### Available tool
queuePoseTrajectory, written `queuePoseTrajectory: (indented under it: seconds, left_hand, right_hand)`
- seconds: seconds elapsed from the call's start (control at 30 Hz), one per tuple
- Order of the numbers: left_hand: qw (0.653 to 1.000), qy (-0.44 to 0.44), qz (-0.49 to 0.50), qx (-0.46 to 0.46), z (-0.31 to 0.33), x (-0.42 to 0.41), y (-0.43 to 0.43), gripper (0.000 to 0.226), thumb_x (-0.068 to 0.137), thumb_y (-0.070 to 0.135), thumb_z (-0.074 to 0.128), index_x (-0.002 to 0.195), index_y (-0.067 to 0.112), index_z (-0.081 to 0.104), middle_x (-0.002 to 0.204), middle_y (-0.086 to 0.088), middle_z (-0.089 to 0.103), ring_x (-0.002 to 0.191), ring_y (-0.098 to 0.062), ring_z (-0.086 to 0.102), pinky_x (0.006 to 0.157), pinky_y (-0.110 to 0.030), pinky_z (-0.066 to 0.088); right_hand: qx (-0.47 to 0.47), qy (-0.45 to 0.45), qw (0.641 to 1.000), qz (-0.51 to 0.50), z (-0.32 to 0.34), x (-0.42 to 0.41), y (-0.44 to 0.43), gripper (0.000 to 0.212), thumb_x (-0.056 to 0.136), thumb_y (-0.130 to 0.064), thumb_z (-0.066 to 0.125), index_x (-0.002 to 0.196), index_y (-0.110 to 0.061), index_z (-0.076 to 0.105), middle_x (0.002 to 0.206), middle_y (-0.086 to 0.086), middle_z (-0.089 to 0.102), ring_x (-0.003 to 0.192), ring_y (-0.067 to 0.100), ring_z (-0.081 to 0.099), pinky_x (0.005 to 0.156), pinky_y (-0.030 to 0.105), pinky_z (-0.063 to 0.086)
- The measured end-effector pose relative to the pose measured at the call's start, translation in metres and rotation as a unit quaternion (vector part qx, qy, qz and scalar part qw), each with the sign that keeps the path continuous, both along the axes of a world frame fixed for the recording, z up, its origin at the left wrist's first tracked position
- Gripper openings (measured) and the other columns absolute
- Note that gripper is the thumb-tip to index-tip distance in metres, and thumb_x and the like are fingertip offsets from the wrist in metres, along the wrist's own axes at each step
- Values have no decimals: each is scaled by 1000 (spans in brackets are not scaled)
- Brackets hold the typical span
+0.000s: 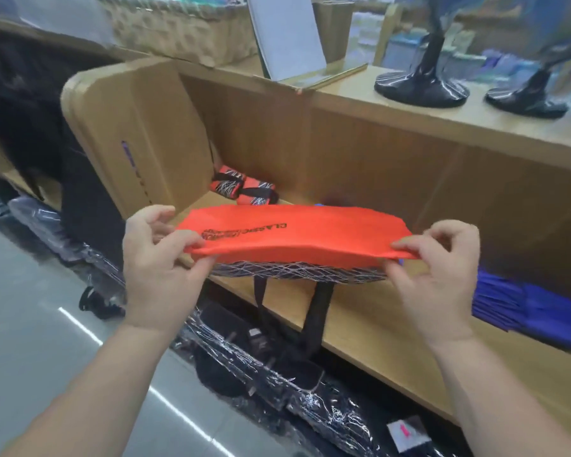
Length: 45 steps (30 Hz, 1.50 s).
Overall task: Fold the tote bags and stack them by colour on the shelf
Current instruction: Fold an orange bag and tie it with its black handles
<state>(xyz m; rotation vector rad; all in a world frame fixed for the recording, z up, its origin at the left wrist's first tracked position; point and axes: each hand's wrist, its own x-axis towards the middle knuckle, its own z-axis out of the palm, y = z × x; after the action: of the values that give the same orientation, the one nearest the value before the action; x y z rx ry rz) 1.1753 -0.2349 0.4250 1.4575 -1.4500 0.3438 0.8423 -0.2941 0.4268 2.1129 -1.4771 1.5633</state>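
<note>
Pinching smooth orange tote bag (294,234) — hands, left (160,268), right (437,275), at ends.

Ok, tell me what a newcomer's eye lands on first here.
The folded orange tote bag at centre, held before the wooden shelf, the left hand pinching one end and the right hand the other. Next, the blue tote bags stacked on the shelf at far right, and two glossy black stands on top.

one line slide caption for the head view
A folded orange tote bag pinched at its ends by the left hand and right hand over the wooden shelf, blue bags stacked at right.
</note>
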Motion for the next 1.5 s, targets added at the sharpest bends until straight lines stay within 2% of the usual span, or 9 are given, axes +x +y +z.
queuePoseTrajectory:
  seconds: [0.1,0.23,0.33,0.53,0.8,1.03,1.2,1.33,1.5]
  left_hand:
    - [998,-28,-22,59,-23,2,-20,14,72,7,87,77,4,75,124,-15,61,109,-34,60,96,-46,50]
    - [984,43,-63,159,-39,-2,-26,30,69,1,89,79,24,72,103,25,69,92,-15,67,84,-35,56]
    - [964,148,-46,218,-27,-3,-42,31,78,12,85,75,38,67,82,27,67,69,-12,66,65,-37,55]
    - [982,111,-80,132,38,6,-98,36,83,12,80,81,44,63,81,36,64,79,17,56,75,-3,41]
    - [974,24,-223,-33,30,40,-108,16,82,0,78,97,0,72,110,-12,72,107,-27,70,100,-46,51]
    - [937,-18,-290,194,-79,96,-81,38,68,3,85,94,29,73,114,19,69,106,-9,70,100,-31,49]
    - [861,65,-378,335,-110,118,-93,61,65,-1,91,94,50,74,112,28,70,109,3,66,101,-27,50]
    - [828,42,-417,371,-109,125,-106,59,68,9,90,97,58,72,118,33,65,112,6,61,103,-14,43]
    - [804,-59,-449,385,-109,132,-125,38,77,41,84,114,41,74,127,27,64,116,2,54,105,-27,42]
  right_hand:
    - [42,34,998,29,-23,-10,-16,12,69,-16,80,79,-10,75,120,15,59,114,28,53,99,30,39]
    - [146,3,983,111,-44,-12,-27,20,72,-9,84,78,-17,67,106,-19,71,103,12,68,93,20,45]
    - [247,-45,960,122,-40,-8,-42,28,80,-8,83,82,-28,63,89,-40,65,85,-14,62,74,3,41]
    - [145,-31,983,105,14,-1,-82,15,95,-14,67,104,-25,73,98,-21,70,93,-3,64,85,20,49]
    - [-54,64,996,12,21,7,-33,27,89,-1,59,113,-2,72,131,10,64,126,28,60,109,43,42]
    - [166,123,977,45,-97,33,19,33,102,-44,49,114,-24,72,135,-5,63,130,18,57,106,44,46]
    - [299,51,952,39,-136,46,43,31,84,-27,77,115,-28,72,131,-16,63,133,-12,45,109,32,41]
    - [357,61,932,25,-136,47,47,53,79,-19,86,126,-37,68,135,-22,58,132,-6,49,112,32,41]
    - [412,194,890,27,-114,49,35,58,83,-64,63,139,-48,54,134,-19,52,122,14,50,106,37,40]
